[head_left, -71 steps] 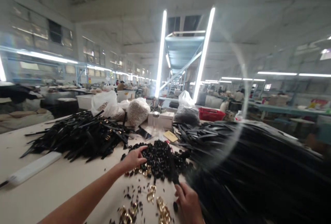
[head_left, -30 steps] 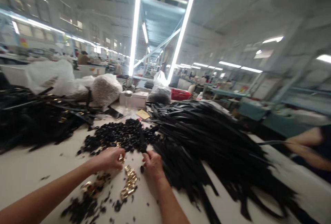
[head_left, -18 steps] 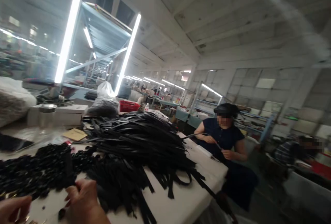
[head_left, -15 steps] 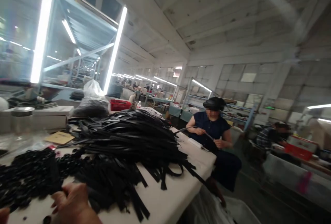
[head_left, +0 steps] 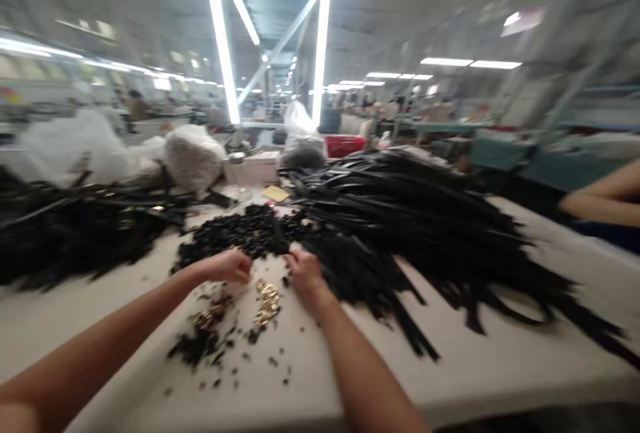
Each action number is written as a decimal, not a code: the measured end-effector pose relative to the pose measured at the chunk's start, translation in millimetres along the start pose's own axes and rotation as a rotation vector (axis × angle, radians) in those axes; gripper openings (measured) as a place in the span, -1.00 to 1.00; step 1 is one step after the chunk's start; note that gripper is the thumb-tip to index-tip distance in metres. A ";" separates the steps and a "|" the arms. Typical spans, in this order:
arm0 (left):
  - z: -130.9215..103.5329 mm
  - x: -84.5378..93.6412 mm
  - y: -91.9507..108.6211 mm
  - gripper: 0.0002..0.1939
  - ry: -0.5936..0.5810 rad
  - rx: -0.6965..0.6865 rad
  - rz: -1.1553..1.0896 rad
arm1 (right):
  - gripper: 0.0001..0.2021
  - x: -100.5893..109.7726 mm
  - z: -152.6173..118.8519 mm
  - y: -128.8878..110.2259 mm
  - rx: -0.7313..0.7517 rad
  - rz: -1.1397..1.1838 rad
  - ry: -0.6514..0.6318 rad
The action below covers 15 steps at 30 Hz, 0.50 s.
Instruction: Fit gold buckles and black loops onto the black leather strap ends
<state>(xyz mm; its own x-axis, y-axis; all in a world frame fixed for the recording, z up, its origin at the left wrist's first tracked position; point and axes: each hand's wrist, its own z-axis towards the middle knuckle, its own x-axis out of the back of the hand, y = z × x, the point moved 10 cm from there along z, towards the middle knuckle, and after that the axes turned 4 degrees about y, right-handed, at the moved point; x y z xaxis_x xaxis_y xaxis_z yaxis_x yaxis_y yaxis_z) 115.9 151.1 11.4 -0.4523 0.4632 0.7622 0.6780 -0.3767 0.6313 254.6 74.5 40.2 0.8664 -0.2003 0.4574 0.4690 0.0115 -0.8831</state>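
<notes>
My left hand (head_left: pixel 231 266) is curled with its fingers pressed together, at the near edge of a pile of small black pieces (head_left: pixel 245 229). What it holds, if anything, is hidden. My right hand (head_left: pixel 304 269) pinches beside the same pile, and its contents are too blurred to name. Gold metal pieces (head_left: pixel 267 302) lie on the white table between and below the hands. Left of them is a mixed heap of black and gold bits (head_left: pixel 203 336). Short black strips (head_left: pixel 355 269) lie just right of my right hand.
A large bundle of long black straps (head_left: pixel 415 213) covers the right of the table (head_left: pixel 310 379). Dark straps (head_left: pixel 75 233) and plastic bags (head_left: pixel 193 156) lie at the left. A red basket (head_left: pixel 345 146) stands behind. A person's arm (head_left: pixel 603 196) shows at the right edge.
The view has swung left and down, so both forearms and the gold pieces now show. The seated person has mostly left the view at the right.
</notes>
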 end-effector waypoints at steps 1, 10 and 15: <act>-13.5 8.5 -25.3 -0.78 -0.024 0.067 0.009 | -0.78 -11.1 9.3 12.6 0.009 0.006 -0.015; -2.7 48.1 -80.3 -0.83 0.075 0.114 -0.070 | -0.69 -25.2 31.3 43.5 0.162 -0.050 0.035; -10.5 72.1 -89.8 -0.81 0.284 0.080 -0.033 | -0.67 -26.5 32.8 44.3 0.174 -0.067 0.046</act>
<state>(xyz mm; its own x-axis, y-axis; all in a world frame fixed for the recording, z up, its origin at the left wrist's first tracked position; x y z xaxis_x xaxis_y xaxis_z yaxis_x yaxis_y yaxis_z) 16.3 210.0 11.1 -0.6111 0.2263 0.7585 0.6990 -0.2953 0.6513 258.0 112.5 -7.6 0.8251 -0.2512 0.5061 0.5517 0.1654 -0.8175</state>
